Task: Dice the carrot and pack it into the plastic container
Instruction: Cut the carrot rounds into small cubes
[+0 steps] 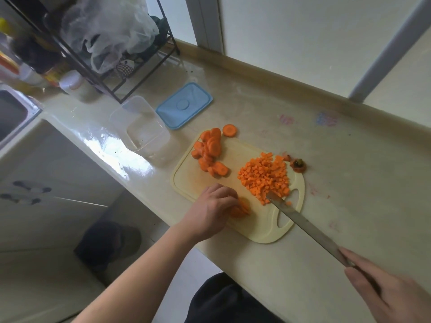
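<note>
Step in hand: dicing, roughly mid-way by my judgement; one pile is cubed, a heap of rounds waits.
Left hand (211, 209): fingers curled over a small stack of carrot slices (240, 208) at the near edge of the cutting board (263, 231), the grip pinning them in place.
Right hand (384, 290): grip clenched round the handle of the knife (305, 226); the blade runs long and narrow, its tip resting at the near edge of the diced carrot (265, 177).
Uncut rounds (210, 151): thick coins, overlapping in a loose heap at the far left of the board; one lone round (229, 130) lies off the board on the table (349, 183).
Carrot top (298, 164): stub with dark stem end, on the table just beside the board's far right corner.
Plastic container (142, 127): clear, rectangular, thin-walled, holding no carrot, left of the board; its blue lid (184, 104) lies flat just beside it.
Materials: board pale yellow plastic, rounded corners, handle slot; table glossy and cream; dice small, firm, fairly even.
Next move calls for: bringing the blade back over the held stack, fingertips tucked clear, cutting strips and then crosswise.
</note>
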`<state>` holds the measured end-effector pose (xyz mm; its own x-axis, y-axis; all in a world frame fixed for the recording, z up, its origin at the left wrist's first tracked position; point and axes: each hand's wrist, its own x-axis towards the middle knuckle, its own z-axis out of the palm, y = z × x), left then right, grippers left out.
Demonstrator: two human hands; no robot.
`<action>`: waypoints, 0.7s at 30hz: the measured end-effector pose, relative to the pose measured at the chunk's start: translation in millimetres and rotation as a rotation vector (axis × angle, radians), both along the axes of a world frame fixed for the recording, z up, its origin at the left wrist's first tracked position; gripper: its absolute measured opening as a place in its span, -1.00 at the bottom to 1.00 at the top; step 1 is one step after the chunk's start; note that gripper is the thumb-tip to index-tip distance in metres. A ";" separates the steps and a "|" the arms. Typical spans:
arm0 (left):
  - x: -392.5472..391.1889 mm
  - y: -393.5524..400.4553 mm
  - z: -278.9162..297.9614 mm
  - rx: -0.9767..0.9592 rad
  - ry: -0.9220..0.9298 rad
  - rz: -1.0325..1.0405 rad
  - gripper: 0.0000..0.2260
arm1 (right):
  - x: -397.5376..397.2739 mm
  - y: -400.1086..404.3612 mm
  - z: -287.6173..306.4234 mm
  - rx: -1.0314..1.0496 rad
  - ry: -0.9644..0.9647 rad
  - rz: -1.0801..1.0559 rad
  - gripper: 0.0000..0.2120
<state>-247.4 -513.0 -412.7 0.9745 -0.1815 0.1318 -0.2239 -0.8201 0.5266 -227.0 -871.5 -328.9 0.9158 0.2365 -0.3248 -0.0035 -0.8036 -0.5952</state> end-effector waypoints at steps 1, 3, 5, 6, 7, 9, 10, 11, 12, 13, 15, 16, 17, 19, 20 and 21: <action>-1.4 -3.0 0.7 -0.002 -0.007 0.033 -0.83 | -0.2 -1.2 -1.1 0.001 -0.008 -0.009 -0.61; -3.0 -14.0 4.7 0.038 -0.009 0.111 -0.82 | -1.2 -3.2 -3.3 0.008 -0.011 -0.023 -0.60; -2.9 -26.3 7.4 0.145 0.020 0.194 -0.74 | -1.9 -3.4 -4.6 0.017 -0.012 -0.033 -0.60; -2.5 -31.7 7.9 0.196 0.037 0.231 -0.72 | -2.1 -3.1 -4.7 0.017 -0.012 -0.037 -0.60; -2.4 -35.8 7.9 0.229 0.060 0.264 -0.71 | -1.9 -3.0 -4.8 0.016 -0.010 -0.042 -0.60; -2.7 -40.4 5.8 0.262 0.087 0.301 -0.70 | -1.7 -2.0 -4.8 0.021 -0.002 -0.050 -0.60; -2.7 -41.5 4.5 0.270 0.088 0.305 -0.71 | -1.7 -1.8 -5.3 0.023 -0.006 -0.051 -0.60; -2.6 -42.1 3.4 0.272 0.080 0.304 -0.72 | -1.5 -1.8 -5.3 0.025 -0.011 -0.049 -0.60; -2.4 -42.6 2.7 0.270 0.064 0.299 -0.74 | -1.3 -1.8 -5.2 0.025 -0.015 -0.042 -0.60; -2.3 -43.1 2.8 0.267 0.047 0.291 -0.76 | -1.1 -2.1 -5.2 0.023 -0.016 -0.034 -0.61; -1.6 -42.6 1.2 0.275 -0.011 0.257 -0.79 | -0.7 -2.5 -5.0 0.026 -0.013 -0.032 -0.61; -1.1 -41.9 -0.3 0.289 -0.045 0.233 -0.81 | -0.6 -3.1 -5.6 0.033 -0.010 -0.032 -0.61; -0.8 -41.4 -1.6 0.307 -0.081 0.207 -0.82 | -0.3 -3.9 -6.4 0.042 -0.004 -0.031 -0.61; 0.3 -39.6 -3.8 0.335 -0.146 0.159 -0.84 | 0.7 -4.5 -8.4 0.052 -0.003 -0.034 -0.60; 1.4 -38.1 -4.3 0.341 -0.171 0.137 -0.85 | 1.0 -4.9 -9.7 0.054 -0.005 -0.036 -0.60; 2.4 -36.9 -4.4 0.347 -0.188 0.118 -0.85 | 1.2 -5.1 -10.2 0.056 -0.006 -0.037 -0.61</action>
<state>-245.0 -549.8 -417.1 0.9560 -0.1353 0.2604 -0.1841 -0.9676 0.1730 -225.8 -876.6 -339.1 0.9261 0.2205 -0.3062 -0.0284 -0.7686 -0.6391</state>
